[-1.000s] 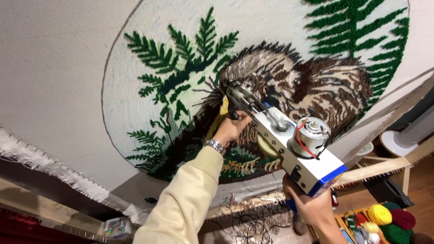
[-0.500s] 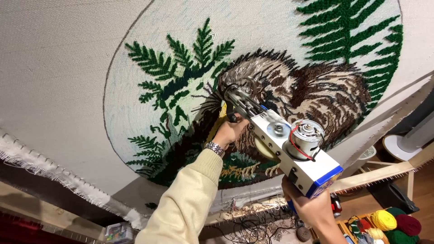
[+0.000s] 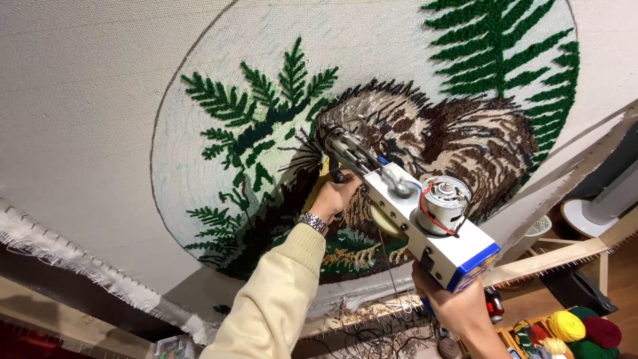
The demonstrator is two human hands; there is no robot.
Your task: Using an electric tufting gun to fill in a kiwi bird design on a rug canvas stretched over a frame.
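While I watch through the head camera, the left hand is wrapped tight round the front handle of the tufting gun, its grip clamped there, a metal wristwatch showing above the cream sleeve. The right hand holds the gun from below at its rear end, fingers closed on the lower handle under the blue-edged back of the white body. The gun points up and away from me, its metal nose pressed against the stretched backing cloth, right at the edge of the brown tufted animal in the middle of the round design. A small silver motor with red wire sits on top of the gun. Green tufted fern leaves lie to the left of the nose, and a second fern stands at the upper right. The wooden frame runs along the cloth's lower edge, and balls of yarn, yellow, red and green, sit at the lower right.
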